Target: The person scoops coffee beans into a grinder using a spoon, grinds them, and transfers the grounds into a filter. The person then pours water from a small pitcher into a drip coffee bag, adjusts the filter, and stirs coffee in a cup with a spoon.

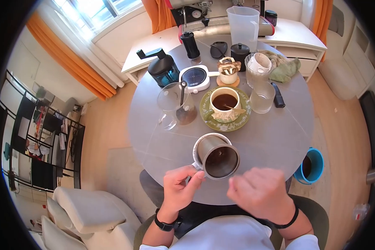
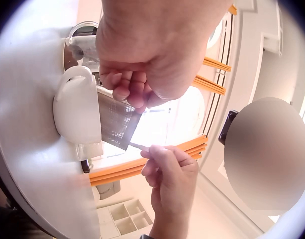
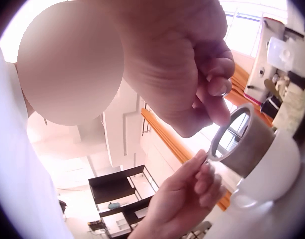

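Observation:
A grey metal mesh filter (image 1: 233,166) tilts in a white mug (image 2: 75,114), its mouth turned toward me. Dark residue shows at its bottom. My left hand (image 1: 181,187) pinches the filter's rim on the mug-handle side, thumb and forefinger together. Across from it, my right hand (image 1: 260,193), blurred in the head view, has its fingers curled close by the rim. In the left wrist view that hand's thumb and forefinger pinch a thin tab (image 2: 139,147) at the rim. Behind the mug, a cup (image 1: 225,104) of dark coffee with a spoon stands on a green saucer (image 1: 208,118).
A glass server (image 1: 166,98), hand grinder (image 1: 164,68), white scale (image 1: 196,85) and water glass (image 1: 262,98) stand farther back on the round grey table (image 1: 154,146). An espresso machine (image 1: 216,29) is beyond. A blue bucket (image 1: 316,162) sits on the floor at right.

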Demonstrator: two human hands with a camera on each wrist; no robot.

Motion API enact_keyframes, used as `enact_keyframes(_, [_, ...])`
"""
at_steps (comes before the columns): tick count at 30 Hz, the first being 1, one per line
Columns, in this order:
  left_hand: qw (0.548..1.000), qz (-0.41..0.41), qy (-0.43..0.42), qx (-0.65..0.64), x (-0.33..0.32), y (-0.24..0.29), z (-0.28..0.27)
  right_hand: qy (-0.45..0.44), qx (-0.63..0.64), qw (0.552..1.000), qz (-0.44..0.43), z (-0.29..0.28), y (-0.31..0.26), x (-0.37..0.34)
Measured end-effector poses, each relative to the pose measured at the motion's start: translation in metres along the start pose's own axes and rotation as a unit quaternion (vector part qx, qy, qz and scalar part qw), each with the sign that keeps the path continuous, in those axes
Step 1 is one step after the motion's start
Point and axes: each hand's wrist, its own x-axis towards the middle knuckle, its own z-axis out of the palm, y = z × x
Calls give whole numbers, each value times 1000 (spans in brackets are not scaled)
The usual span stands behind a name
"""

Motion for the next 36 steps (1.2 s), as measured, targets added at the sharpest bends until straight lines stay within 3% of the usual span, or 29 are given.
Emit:
enact_keyframes(2, [1000, 0, -8, -2, 1, 1, 3, -15, 106, 993, -42, 7, -9, 0])
enact_keyframes(4, [999, -15, 23, -18, 2, 6, 7, 4, 97, 995, -21, 7, -5, 7])
enact_keyframes(6, [1000, -13, 18, -7, 1, 6, 4, 69, -19, 997, 27, 3, 5, 10])
enact_keyframes(8, [1000, -7, 16, 4, 1, 7, 1, 39, -19, 999, 30, -2, 4, 6])
enact_keyframes(10, [1000, -10, 3, 2, 2, 7, 1, -49, 118, 991, -24, -4, 0, 2])
enact_keyframes(11, [1000, -10, 1, 0, 3, 6, 1, -49, 116, 992, -22, -1, -1, 4])
enact_keyframes(13, [1000, 17, -18, -2, 4, 4, 0, 57, 72, 995, -23, 6, -2, 8])
enact_keyframes(16, [1000, 19, -21, 3, 2, 4, -3, 68, -33, 997, 17, 0, 9, 5])
enact_keyframes(18, [1000, 16, -21, 0, 2, 3, -3, 31, -35, 999, 5, -4, 4, 4])
enact_keyframes(20, [1000, 13, -27, -6, 3, 1, 0, -28, 81, 995, -55, 4, -3, 1])
enact_keyframes(22, [1000, 3, -12, -22, 3, 1, 2, -18, 103, 993, -51, 11, -7, 3])
enact_keyframes(24, [1000, 1, -13, -20, 2, 1, 1, 26, 69, 996, -46, 13, -5, 10])
enact_keyframes(30, [1000, 5, -12, -14, 1, 2, -2, 17, -41, 998, -46, -2, 9, 4])
enact_keyframes(34, [1000, 8, -17, -15, 2, 2, 0, 7, -42, 998, -50, 2, 1, -2])
enact_keyframes(36, [1000, 7, -18, -13, 3, 2, 0, -6, 71, 996, -53, 9, -6, -1])
